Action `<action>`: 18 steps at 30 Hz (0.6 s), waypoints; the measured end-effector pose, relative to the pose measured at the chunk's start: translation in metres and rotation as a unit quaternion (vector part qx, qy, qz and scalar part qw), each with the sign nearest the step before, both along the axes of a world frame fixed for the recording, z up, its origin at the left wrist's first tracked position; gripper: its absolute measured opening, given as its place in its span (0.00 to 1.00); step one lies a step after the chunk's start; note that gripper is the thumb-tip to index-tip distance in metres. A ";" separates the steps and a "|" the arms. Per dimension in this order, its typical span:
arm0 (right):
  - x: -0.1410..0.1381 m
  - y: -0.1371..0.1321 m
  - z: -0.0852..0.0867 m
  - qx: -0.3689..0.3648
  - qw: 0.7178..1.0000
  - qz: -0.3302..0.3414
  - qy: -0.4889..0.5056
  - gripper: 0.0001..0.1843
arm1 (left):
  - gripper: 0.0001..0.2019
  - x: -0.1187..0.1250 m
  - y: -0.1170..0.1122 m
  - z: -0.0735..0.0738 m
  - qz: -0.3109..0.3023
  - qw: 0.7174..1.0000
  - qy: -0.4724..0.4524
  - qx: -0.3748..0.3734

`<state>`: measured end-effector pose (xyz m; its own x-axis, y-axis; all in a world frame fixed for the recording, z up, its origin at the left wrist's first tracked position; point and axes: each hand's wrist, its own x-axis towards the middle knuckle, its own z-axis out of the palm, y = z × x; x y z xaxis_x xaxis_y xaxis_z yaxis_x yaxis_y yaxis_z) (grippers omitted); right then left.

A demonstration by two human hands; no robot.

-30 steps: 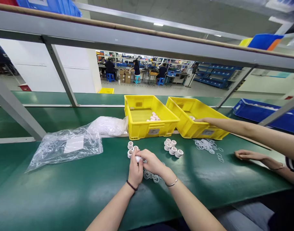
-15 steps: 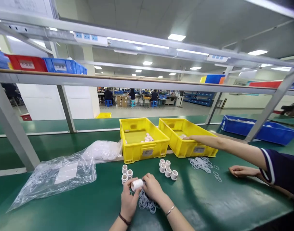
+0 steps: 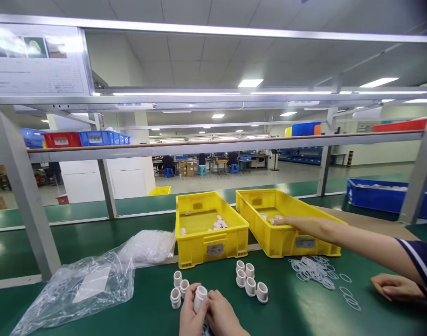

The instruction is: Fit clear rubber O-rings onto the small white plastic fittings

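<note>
My left hand point(image 3: 192, 311) is closed around a white plastic pipe fitting point(image 3: 200, 298), its open end tilted up. Close against it on the right is my right hand point(image 3: 220, 313), fingers curled by the fitting's lower part; whatever they pinch is hidden. Beneath my hands a few clear rings point(image 3: 206, 329) show at the bottom edge, mostly covered. Just left of my hands stand 3 similar white fittings point(image 3: 175, 297) on the green bench. Another cluster of several upright white fittings point(image 3: 250, 286) stands to the right.
Two yellow bins point(image 3: 213, 259) point(image 3: 286, 245) hold white fittings. A co-worker's arm point(image 3: 321, 228) reaches into the right bin; their other hand point(image 3: 397, 285) rests on the bench near loose rings point(image 3: 313, 270). Clear plastic bags point(image 3: 94, 289) lie left; a blue bin point(image 3: 377, 198) stands far right.
My view has tilted up, so my hands sit lower in the picture. The fitting has turned from lying sideways to nearly upright in my left hand, and my right hand has drawn closer beneath it.
</note>
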<state>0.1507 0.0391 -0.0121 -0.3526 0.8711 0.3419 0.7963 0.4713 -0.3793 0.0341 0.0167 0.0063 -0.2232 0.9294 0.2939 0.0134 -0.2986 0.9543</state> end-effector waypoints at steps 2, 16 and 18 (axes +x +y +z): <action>0.000 0.004 -0.004 0.012 1.000 0.010 0.001 0.09 | 0.25 0.005 0.001 0.000 -0.028 0.999 -0.017 0.009; -0.004 -0.011 0.014 0.049 0.989 0.084 0.111 0.13 | 0.13 -0.026 -0.007 -0.003 -0.064 0.990 0.113 0.052; -0.002 -0.010 0.017 0.069 0.982 0.099 0.142 0.13 | 0.12 -0.027 -0.007 -0.003 -0.054 0.991 0.117 0.048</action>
<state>0.1487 0.0292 0.0046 -0.3833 0.7334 0.5615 0.5553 0.6687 -0.4944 0.0076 0.0097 0.0032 -0.0402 0.9091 0.4146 0.1932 -0.4000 0.8959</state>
